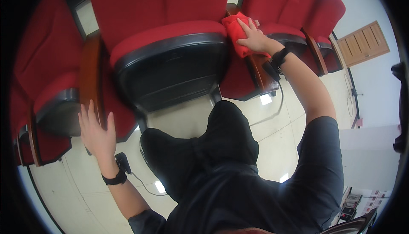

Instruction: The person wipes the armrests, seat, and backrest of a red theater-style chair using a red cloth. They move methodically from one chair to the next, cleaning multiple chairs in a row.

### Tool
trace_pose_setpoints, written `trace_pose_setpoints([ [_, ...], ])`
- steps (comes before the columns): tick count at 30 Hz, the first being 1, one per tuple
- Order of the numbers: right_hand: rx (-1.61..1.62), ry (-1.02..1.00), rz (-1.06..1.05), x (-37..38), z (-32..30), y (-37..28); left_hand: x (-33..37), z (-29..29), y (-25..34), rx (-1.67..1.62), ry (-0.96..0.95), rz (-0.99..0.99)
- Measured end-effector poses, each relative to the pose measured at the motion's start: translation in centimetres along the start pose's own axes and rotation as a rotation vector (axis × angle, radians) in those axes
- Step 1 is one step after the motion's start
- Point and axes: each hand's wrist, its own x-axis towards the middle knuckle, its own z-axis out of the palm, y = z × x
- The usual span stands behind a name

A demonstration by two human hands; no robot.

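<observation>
My right hand (pixel 256 40) presses down on a bunched red cloth (pixel 240 36), its fingers spread over the top. That cloth lies over the wooden armrest (pixel 263 74) to the right of the middle seat and covers the armrest's far part. My left hand (pixel 96 134) is open and empty, fingers stretched out, beside the near end of the left wooden armrest (pixel 91 76). Whether it touches the armrest, I cannot tell. Between both armrests is a red seat (pixel 170 40) with a black underside. Each wrist wears a black band with a small cabled device.
More red seats (pixel 53 72) continue to the left, and others (pixel 283 12) to the right. Pale tiles cover the floor (pixel 277 144). A wooden door or panel (pixel 364 44) is on the white wall at the far right. Cables hang from both wrist devices.
</observation>
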Motion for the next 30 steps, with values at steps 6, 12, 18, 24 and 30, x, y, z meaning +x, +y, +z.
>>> trace_pose_setpoints([
  [6, 0.017, 0.029, -0.079, -8.1, 1.9, 1.4, 0.1, 0.2, -0.1, -0.005, 0.025, 0.016],
  [12, 0.069, 0.378, -0.106, -18.9, 6.3, 0.4, 0.0, 0.4, -0.3, -0.047, 0.029, -0.004],
  [18, 0.042, 0.898, -0.013, -19.4, 12.1, -1.1, 0.3, 0.4, -0.5, -0.061, 0.036, 0.011],
  [24, 0.222, 1.275, 0.034, -17.9, 16.8, -1.6, 0.1, 0.1, -0.3, -0.076, 0.006, 0.002],
  [30, 0.325, 1.081, -0.015, -22.0, 19.6, 1.9, 0.4, -0.1, 0.0, -0.093, 0.003, -0.008],
])
